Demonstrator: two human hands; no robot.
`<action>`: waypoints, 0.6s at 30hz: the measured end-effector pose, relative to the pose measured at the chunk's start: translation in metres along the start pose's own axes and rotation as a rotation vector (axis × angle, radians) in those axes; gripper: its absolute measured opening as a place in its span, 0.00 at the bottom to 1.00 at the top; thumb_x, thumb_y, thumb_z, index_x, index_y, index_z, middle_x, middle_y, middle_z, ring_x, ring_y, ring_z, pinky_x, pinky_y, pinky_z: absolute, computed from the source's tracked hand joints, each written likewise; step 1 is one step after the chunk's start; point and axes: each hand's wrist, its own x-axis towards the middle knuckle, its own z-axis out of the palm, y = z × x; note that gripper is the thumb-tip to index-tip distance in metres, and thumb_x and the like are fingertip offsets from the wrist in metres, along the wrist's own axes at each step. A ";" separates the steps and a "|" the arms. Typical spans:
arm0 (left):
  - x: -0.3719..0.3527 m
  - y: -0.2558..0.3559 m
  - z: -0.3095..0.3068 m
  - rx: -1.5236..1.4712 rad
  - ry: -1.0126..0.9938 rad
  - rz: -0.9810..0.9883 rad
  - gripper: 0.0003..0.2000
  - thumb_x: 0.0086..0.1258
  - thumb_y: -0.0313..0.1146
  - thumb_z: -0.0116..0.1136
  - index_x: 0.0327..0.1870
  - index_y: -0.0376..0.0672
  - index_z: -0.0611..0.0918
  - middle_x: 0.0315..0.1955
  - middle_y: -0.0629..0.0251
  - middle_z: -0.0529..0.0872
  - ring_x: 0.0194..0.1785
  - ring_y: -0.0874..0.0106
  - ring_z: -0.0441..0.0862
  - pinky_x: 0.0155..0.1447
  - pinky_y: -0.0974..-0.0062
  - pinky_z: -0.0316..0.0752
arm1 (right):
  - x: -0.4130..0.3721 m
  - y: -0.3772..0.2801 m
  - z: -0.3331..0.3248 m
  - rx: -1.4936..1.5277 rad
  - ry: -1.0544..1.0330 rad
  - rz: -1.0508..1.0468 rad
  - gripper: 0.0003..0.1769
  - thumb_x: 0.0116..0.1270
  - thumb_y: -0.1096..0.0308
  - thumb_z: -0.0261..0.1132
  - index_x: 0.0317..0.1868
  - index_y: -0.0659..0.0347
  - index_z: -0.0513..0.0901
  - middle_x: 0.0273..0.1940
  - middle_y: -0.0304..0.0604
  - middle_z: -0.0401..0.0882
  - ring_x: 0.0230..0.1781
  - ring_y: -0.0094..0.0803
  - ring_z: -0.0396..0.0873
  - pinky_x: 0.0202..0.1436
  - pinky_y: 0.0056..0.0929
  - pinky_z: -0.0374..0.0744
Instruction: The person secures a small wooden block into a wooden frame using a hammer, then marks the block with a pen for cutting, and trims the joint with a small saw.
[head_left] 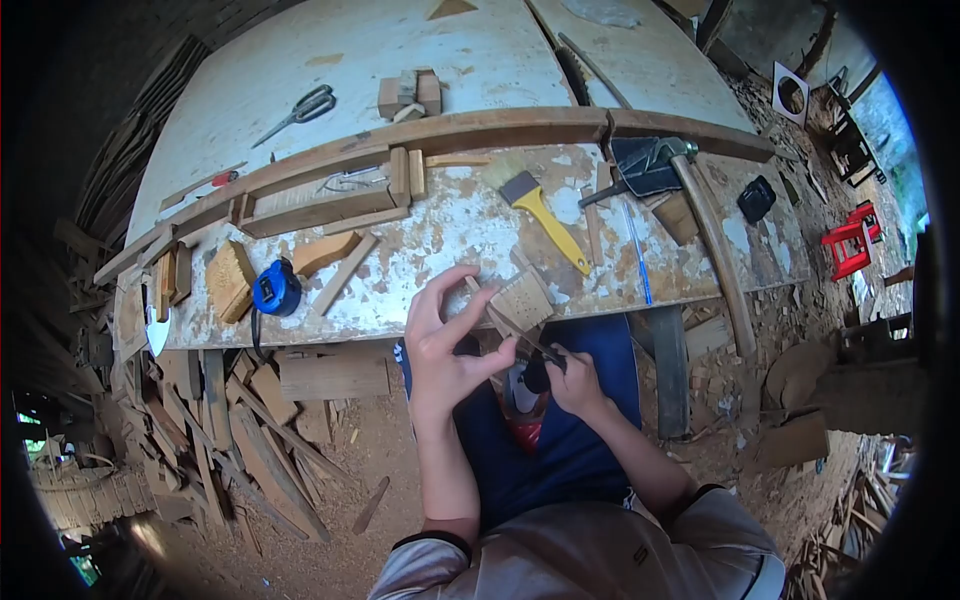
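Observation:
At the table's front edge sits a small pale wooden block (522, 302) with a pattern of dark dots on its face. My left hand (447, 338) is at the left side of this block, its thumb and fingers curved apart, with a thin strip (508, 322) between the hand and the block. Whether the fingers grip the strip I cannot tell. My right hand (574, 380) is closed around the dark handle of a slim tool, just below the block and over my lap. The tool's tip reaches up toward the block's lower edge.
Behind the block lies a yellow-handled brush (550, 225), with a blue pen (637, 253) and a hammer (715, 240) to its right. A blue tape measure (276, 288) and wood pieces lie left. Scissors (298, 112) are farther back. Scrap wood (265, 455) covers the floor at left.

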 end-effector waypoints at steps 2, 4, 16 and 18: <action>0.000 0.000 0.000 -0.001 0.017 0.018 0.32 0.39 0.32 0.84 0.55 0.43 0.95 0.62 0.54 0.89 0.62 0.52 0.87 0.67 0.58 0.81 | -0.006 0.000 0.005 0.013 0.040 0.028 0.16 0.75 0.72 0.69 0.56 0.76 0.87 0.35 0.67 0.87 0.36 0.65 0.90 0.39 0.53 0.86; 0.003 -0.003 0.002 0.002 0.029 0.024 0.32 0.40 0.33 0.84 0.55 0.43 0.95 0.62 0.54 0.89 0.62 0.51 0.87 0.67 0.58 0.81 | 0.000 -0.011 0.002 0.016 0.031 -0.026 0.16 0.75 0.72 0.68 0.56 0.76 0.87 0.33 0.67 0.87 0.36 0.65 0.90 0.40 0.53 0.87; -0.002 -0.002 0.001 -0.019 0.008 -0.003 0.32 0.39 0.33 0.84 0.55 0.44 0.95 0.62 0.55 0.89 0.62 0.52 0.87 0.67 0.57 0.81 | 0.002 -0.013 0.001 -0.009 0.020 -0.013 0.15 0.75 0.73 0.67 0.56 0.74 0.87 0.35 0.65 0.88 0.38 0.65 0.90 0.44 0.53 0.88; 0.000 -0.002 -0.001 -0.009 0.018 0.007 0.32 0.39 0.33 0.84 0.55 0.43 0.95 0.62 0.55 0.89 0.62 0.52 0.87 0.67 0.57 0.81 | -0.004 -0.004 0.006 0.015 0.032 0.019 0.14 0.75 0.73 0.67 0.56 0.73 0.87 0.35 0.65 0.88 0.38 0.65 0.90 0.42 0.53 0.87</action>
